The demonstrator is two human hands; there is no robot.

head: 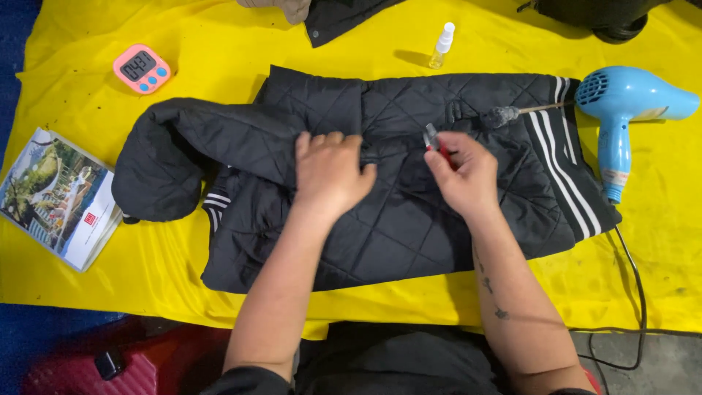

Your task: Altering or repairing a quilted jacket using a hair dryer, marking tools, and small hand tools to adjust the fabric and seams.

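Observation:
A black quilted jacket (395,219) with white stripes at its hem lies folded on a yellow cloth (219,44). My left hand (330,174) presses flat on the jacket's middle, fingers together. Just to its right, my right hand (462,174) is closed around a small red-handled metal tool (433,138), whose tip pokes out above the fingers and over the fabric. A thin brush with a dark fuzzy head (503,115) rests on the jacket beyond that hand.
A blue hair dryer (621,110) lies at the right with its cord trailing down. A small spray bottle (442,45) stands at the back, a pink digital timer (141,69) at the back left, and a booklet (55,194) at the left edge.

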